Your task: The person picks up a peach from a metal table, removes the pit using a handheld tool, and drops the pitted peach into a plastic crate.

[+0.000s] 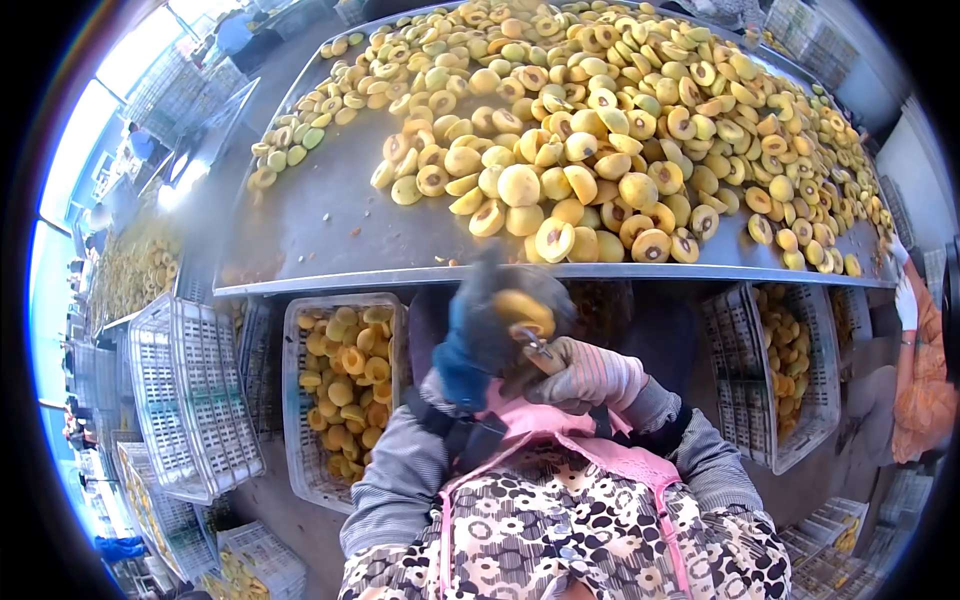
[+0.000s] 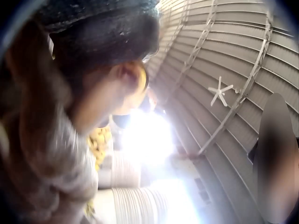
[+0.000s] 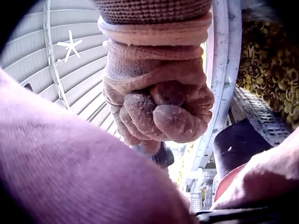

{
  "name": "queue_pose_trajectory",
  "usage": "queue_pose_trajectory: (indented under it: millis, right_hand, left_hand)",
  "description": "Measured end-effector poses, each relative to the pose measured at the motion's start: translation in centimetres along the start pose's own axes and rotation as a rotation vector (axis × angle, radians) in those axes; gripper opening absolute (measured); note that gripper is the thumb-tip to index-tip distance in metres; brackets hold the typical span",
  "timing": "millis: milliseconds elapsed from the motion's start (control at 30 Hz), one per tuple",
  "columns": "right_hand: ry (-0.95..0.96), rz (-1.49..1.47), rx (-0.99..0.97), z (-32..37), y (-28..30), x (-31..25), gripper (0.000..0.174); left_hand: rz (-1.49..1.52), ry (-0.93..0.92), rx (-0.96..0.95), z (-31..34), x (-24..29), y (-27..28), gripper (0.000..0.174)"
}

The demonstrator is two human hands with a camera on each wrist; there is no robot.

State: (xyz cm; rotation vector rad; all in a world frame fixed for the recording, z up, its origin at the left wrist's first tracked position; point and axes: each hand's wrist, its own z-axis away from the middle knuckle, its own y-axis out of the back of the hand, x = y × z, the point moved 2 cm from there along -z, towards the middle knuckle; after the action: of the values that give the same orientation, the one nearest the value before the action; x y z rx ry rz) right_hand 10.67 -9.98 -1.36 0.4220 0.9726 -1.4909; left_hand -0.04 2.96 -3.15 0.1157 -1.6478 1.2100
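In front of the apron, my left hand (image 1: 478, 325), in a dark blue glove and blurred, holds a yellow peach (image 1: 525, 312). My right hand (image 1: 598, 374) wears a pale striped knit glove and grips a small pitting tool (image 1: 543, 356) with a metal end and wooden handle. The tool's metal end is right at the peach in the head view. From the right wrist, curled gloved fingers (image 3: 175, 122) wrap the handle, whose round brown butt (image 3: 167, 93) shows. The left wrist view has the dark glove (image 2: 107, 39) over the yellow peach (image 2: 138, 88).
A metal table (image 1: 310, 235) ahead bears a large heap of halved peaches (image 1: 600, 150), some with dark pits. Below its edge stand a crate of peach halves (image 1: 300, 400) at left and another crate (image 1: 735, 370) at right. Stacked white crates (image 1: 190, 390) stand farther left. Another person's orange garment (image 1: 925, 370) shows at right.
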Motion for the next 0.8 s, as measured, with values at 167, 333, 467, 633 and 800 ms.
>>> queue_pose_trajectory:
  millis: [167, 333, 467, 633, 800]
  right_hand:
    - [0.107, 0.506, 0.249, -2.5, 6.0, 5.6, 0.024]
    - [-0.015, 1.055, 0.65, -1.8, 7.5, 5.3, 0.028]
    - [0.046, 1.016, 0.664, -1.4, 7.8, 5.7, 0.027]
    - [0.036, 1.005, 0.634, -1.5, 7.9, 6.4, 0.025]
    - [0.083, 0.961, 0.632, -0.3, 7.6, 4.8, 0.027]
  left_hand:
    - [-2.0, 0.086, 0.314, 3.5, 11.6, 11.2, 0.034]
    - [-1.757, -0.516, 0.249, -1.4, 9.6, 9.1, 0.022]
    - [-1.753, -0.742, -0.032, -9.2, 4.6, 1.6, 0.052]
    - [-2.119, -0.48, -0.231, -15.1, 1.9, -2.8, 0.067]
    - [-0.986, -0.249, -0.129, -16.6, 1.9, 2.9, 0.048]
